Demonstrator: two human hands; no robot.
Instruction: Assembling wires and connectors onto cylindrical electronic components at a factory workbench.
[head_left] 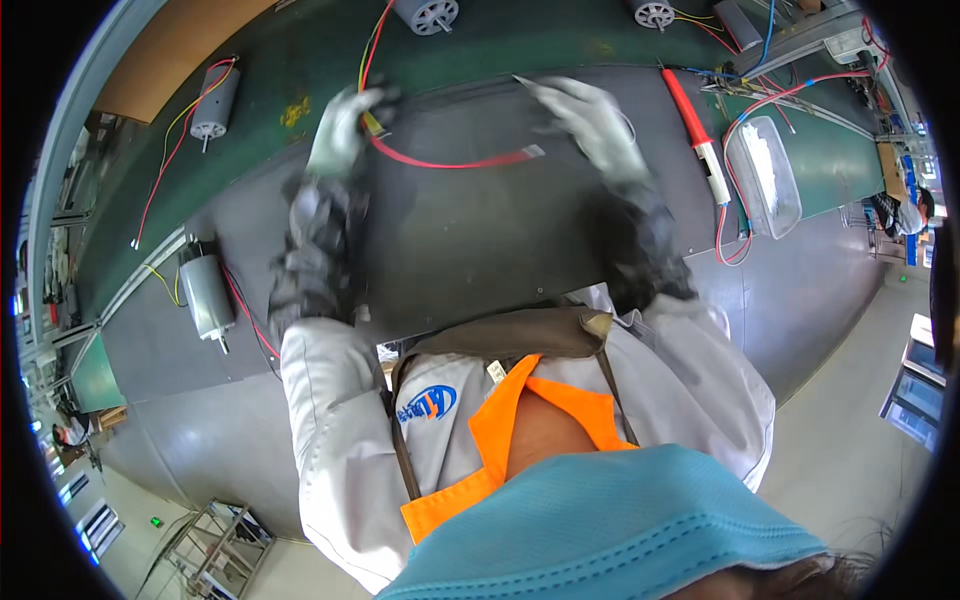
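Note:
My left hand [338, 132], in a white glove, is closed round the wires of a grey cylindrical motor [428, 14] at the top edge. From its fingers a thick red wire [440, 163] curves right across the dark mat, ending in a pale tip. A yellow-green piece [373, 124] shows beside the fingers. My right hand [588, 125], also white-gloved, is raised over the mat to the right of the wire's end. Motion smears its fingers; a thin pale point sticks out at their left, and I cannot make out what it is.
Other motors with wires lie at far left [214, 102], near left [206, 300] and far right [655, 14]. A red-and-white probe [697, 135] on a cable lies right of my right hand. Beside it stands a clear plastic box [765, 180]. A metal rail [815, 40] is at upper right.

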